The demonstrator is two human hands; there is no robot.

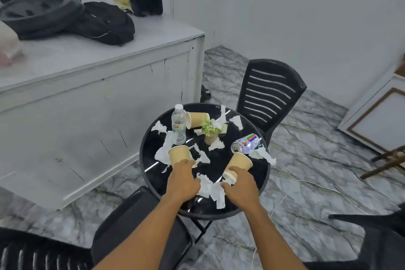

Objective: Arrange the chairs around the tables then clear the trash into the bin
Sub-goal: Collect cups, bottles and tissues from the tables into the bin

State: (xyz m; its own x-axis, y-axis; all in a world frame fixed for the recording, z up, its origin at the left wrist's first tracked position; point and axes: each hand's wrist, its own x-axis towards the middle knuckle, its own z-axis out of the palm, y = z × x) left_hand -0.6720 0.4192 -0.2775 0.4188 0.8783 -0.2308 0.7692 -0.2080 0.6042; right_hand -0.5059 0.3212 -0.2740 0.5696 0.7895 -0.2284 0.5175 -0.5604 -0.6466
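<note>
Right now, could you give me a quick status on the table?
Left hand on one paper cup, right hand on another. Tissue scraps, can, bottle remain.

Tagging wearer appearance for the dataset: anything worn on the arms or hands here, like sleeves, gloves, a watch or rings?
Nothing visible. Both forearms are bare up to the frame edge, with no sleeves, and the left hand and right hand show no gloves, watch, bands or rings.
</note>
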